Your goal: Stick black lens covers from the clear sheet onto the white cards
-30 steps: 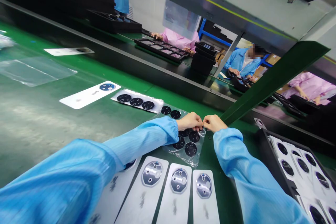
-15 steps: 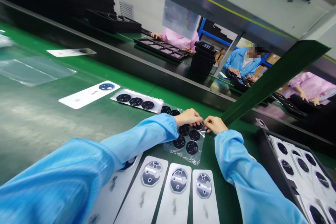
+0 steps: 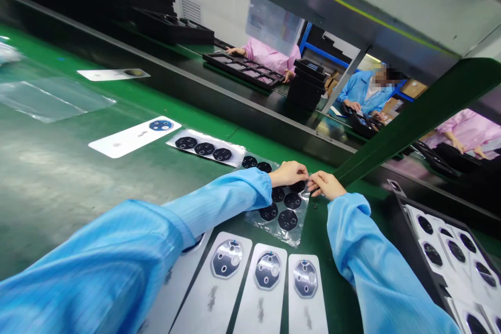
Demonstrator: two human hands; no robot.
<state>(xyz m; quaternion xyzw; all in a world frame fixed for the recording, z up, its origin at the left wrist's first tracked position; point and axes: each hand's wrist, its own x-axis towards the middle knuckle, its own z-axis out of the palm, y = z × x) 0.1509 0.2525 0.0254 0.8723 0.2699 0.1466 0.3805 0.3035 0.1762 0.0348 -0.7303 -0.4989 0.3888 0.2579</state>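
Note:
My left hand [image 3: 291,173] is over the far right corner of a clear plastic sheet [image 3: 294,234] that carries several black octagonal stickers [image 3: 288,220]. Its fingers are pinched together, and whatever lies between the tips is hidden. Just beyond the sheet's right edge, my right hand [image 3: 327,185] faces the left one with its fingers loosely stretched and a little apart; nothing shows in them. Nearer to me lie several white phone-back-shaped panels [image 3: 260,292], each with a silvery octagonal piece [image 3: 268,270] at its far end. My left sleeve partly covers the leftmost panel.
A shorter strip [image 3: 205,150] of black stickers lies left of the sheet. Beyond it are a white panel [image 3: 125,141] and a clear bag [image 3: 50,100]. A black tray [image 3: 420,261] of white panels stands right. A green post [image 3: 415,120] rises beyond my right hand; co-workers sit across.
My right hand's fingers have loosened from a pinch into a more open shape. The left hand has shifted slightly right along the sheet's corner. The whole view has moved slightly.

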